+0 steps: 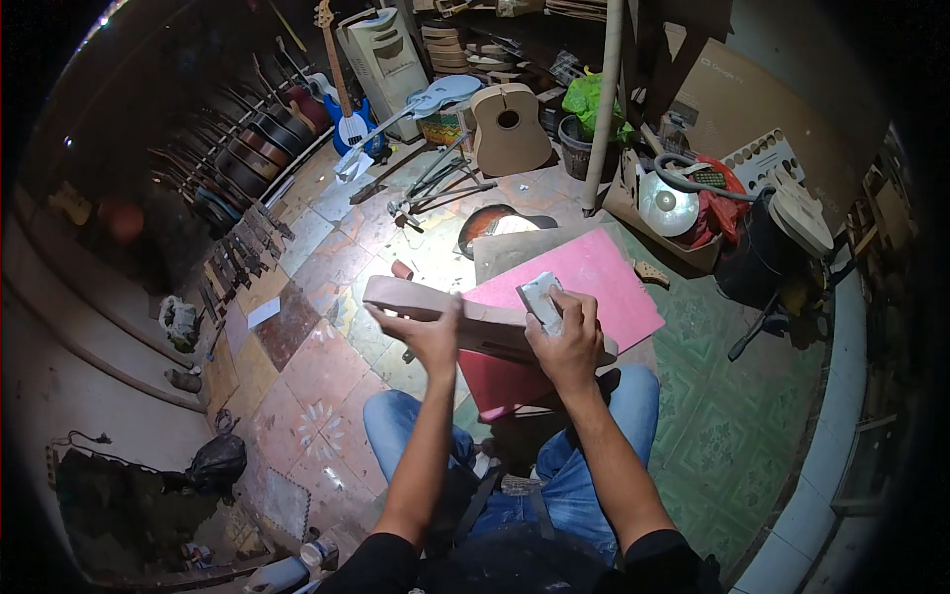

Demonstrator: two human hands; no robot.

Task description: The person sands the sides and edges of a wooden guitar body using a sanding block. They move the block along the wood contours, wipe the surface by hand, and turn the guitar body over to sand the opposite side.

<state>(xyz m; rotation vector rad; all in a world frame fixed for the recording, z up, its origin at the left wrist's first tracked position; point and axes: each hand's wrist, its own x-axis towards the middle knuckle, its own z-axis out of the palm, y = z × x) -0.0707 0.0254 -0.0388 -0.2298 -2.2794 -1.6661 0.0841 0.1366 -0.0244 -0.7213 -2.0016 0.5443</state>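
A thick, pale wooden guitar body (396, 294) is held on edge above my lap, its long curved side facing up. My left hand (431, 337) grips it near its left end, with the thumb on top and the fingers underneath. My right hand (568, 342) is closed around a greyish-white sanding block (537, 295) at the right part of the wood's edge. Whether the block's underside touches the wood is hidden. Below and beyond the guitar body lies a flat pink board (618, 287), tilted across the floor in front of my knees.
A sunburst guitar body (495, 226) lies beyond the pink board. Farther off are a metal stand (440, 183), an unfinished acoustic body (508, 134) and a blue bass (353, 129). A pole (602, 109) and a cluttered carton (658, 223) stand right; a guitar rack (252, 148) stands left.
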